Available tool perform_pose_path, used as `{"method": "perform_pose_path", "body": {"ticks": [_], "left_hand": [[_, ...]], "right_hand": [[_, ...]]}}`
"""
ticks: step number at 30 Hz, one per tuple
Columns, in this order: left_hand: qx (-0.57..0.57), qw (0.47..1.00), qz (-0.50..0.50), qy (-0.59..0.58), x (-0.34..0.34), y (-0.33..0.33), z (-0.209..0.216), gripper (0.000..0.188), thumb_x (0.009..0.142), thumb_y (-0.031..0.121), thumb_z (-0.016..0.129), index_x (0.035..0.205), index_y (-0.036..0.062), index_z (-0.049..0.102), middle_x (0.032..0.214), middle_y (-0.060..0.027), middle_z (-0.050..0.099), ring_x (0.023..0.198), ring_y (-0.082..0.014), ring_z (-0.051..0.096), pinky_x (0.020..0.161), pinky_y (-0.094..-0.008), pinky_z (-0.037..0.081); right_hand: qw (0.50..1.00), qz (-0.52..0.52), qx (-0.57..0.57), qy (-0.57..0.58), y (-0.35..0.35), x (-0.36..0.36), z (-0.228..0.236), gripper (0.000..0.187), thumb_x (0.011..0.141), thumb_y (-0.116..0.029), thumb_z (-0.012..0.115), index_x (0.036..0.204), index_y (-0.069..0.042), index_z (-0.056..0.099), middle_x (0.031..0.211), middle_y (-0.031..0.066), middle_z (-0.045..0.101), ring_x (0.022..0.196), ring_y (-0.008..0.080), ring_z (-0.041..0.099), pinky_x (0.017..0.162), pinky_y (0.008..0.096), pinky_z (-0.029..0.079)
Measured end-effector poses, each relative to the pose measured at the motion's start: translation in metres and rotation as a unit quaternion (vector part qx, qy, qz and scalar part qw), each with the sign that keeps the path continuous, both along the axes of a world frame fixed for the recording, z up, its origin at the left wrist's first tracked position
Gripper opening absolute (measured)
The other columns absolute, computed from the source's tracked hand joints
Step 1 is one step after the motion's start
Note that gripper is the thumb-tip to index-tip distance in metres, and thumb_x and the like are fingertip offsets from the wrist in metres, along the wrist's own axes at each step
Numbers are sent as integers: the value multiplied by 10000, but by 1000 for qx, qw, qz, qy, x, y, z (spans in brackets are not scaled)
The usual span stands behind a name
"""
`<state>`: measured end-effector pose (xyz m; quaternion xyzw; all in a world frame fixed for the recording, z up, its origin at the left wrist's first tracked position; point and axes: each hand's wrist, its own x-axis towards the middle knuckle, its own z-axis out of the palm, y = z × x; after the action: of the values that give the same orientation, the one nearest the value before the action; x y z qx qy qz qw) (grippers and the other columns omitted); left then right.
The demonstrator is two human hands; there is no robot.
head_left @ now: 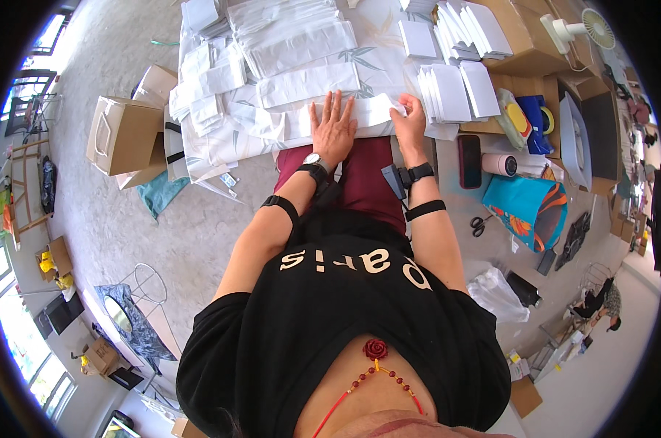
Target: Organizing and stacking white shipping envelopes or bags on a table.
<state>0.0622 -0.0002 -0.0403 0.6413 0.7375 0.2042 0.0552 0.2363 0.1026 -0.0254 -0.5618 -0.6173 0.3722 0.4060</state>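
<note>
My left hand [333,130] lies flat with its fingers stretched over a long, thin white sleeve [297,123] near the table's front edge. At the sleeve's right end, my right hand [411,125] is closed, its thumb and fingers pinching the white edge. Whether the sleeve is plastic or paper, and what lies inside it, I cannot tell. Just beyond my hands, a stack of similar flat white sleeves [301,55] spreads over the table. Stacks of folded white packets [447,93] stand close to the right of my right hand.
The table has a leaf-patterned cover [232,150]. To the right are a phone [470,160], a pink cylinder [499,164], a tape roll [546,120], a turquoise bag [517,208] and scissors [479,225]. A cardboard box [119,135] stands left; a small fan [582,29] is far right.
</note>
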Motion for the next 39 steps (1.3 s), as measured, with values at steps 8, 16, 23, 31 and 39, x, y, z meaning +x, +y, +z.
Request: {"method": "perform_pose_path", "body": {"ticks": [8, 16, 23, 31, 39], "left_hand": [[-3, 1000, -2, 8, -1, -3, -3, 610, 1047, 374, 524, 1620, 222, 379, 1706, -122, 274, 1597, -318, 188, 1261, -639, 70], [5, 1000, 2, -6, 1, -2, 0, 622, 1000, 365, 587, 1587, 225, 438, 1695, -146, 288, 1591, -322, 204, 1261, -638, 85], [87, 901, 63, -420, -24, 2, 16, 508, 1059, 361, 557, 1382, -30, 574, 1384, -257, 608, 1263, -370, 604, 1060, -468, 479], [-46, 673, 186, -715, -56, -10, 45, 650, 1044, 541, 558, 1215, -84, 614, 1092, -161, 691, 920, -223, 720, 764, -323, 597], [-1, 755, 223, -617, -62, -9, 10, 341, 974, 215, 741, 1122, -82, 660, 940, -131, 719, 715, -201, 723, 632, -277, 619]], "right_hand": [[996, 17, 82, -30, -19, -19, 40, 436, 851, 17, 711, 1274, -10, 608, 1240, 164, 668, 1108, 302, 663, 1002, 407, 529], [986, 81, 142, -21, -41, -54, 72, 469, 855, 79, 673, 1304, -31, 591, 1200, 151, 617, 1002, 296, 648, 883, 384, 562], [968, 144, 206, -20, -52, -85, 73, 463, 870, 109, 602, 1310, -26, 557, 1200, 170, 588, 1025, 317, 628, 882, 419, 553], [951, 290, 101, 38, -79, -104, 44, 662, 851, 83, 666, 1463, -30, 439, 1334, 191, 532, 1159, 340, 616, 936, 413, 569], [969, 201, 142, -24, -62, -65, 23, 515, 913, -3, 685, 1397, -35, 511, 1211, 137, 603, 979, 234, 663, 819, 357, 568]]}}
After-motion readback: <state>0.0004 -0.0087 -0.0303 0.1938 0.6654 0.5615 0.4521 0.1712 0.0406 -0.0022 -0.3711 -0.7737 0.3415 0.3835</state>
